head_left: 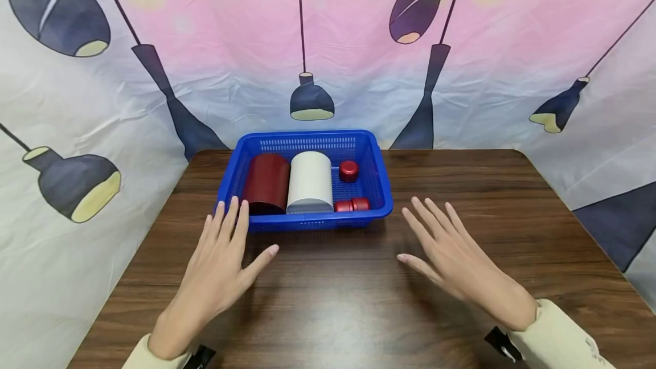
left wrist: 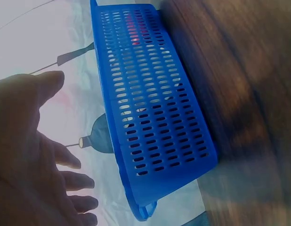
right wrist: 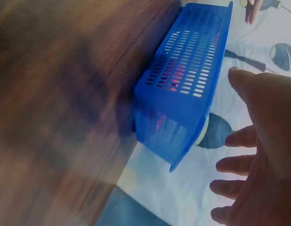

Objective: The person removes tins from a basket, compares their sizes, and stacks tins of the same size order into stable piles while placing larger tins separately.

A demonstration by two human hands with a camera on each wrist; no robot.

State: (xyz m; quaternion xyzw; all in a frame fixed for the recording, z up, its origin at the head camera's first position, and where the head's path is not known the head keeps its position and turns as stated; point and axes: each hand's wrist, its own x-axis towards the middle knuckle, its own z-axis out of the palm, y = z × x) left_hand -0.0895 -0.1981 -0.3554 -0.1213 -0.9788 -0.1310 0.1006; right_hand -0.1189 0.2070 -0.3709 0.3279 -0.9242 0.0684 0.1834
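A blue perforated plastic basket (head_left: 312, 222) stands at the back of the table. Inside it lie a dark red cylinder (head_left: 267, 182) and a white cylinder (head_left: 310, 181) side by side. To their right are a small red round piece (head_left: 348, 171) and, at the front wall, a small red cylindrical piece (head_left: 352, 204). My left hand (head_left: 217, 269), fingers straight and thumb spread, is in front of the basket's left end and holds nothing. My right hand (head_left: 456, 258) hovers with spread fingers to the right of the basket's front corner, apart from it and holding nothing.
The dark wooden table (head_left: 328, 300) extends in front of and to the right of the basket. Behind it hangs a cloth backdrop (head_left: 230, 33) printed with lamps, close to the basket's back rim.
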